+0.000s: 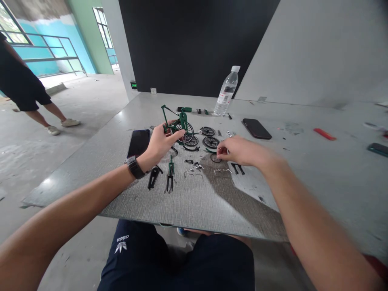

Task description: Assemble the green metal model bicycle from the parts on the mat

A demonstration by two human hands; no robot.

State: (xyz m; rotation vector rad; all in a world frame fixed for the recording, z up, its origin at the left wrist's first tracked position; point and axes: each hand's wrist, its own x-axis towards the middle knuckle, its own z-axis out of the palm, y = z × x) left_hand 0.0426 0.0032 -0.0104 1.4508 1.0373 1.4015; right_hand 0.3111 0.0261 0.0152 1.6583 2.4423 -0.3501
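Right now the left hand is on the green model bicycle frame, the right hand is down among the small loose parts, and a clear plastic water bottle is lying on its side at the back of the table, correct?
Not quite. In the head view the clear plastic water bottle stands upright at the back of the table, not on its side. The rest holds: left hand on the green model bicycle frame, right hand among the small loose parts.

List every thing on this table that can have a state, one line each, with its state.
Green bike frame: upright, part-built, held by the left hand.
Right hand: fingers pinched on a small part, too small to tell.
Loose wheels: lying flat, unmounted.
Green fork: lying loose.
Water bottle: upright, capped.
Left phone: screen dark.
Right phone: screen dark.
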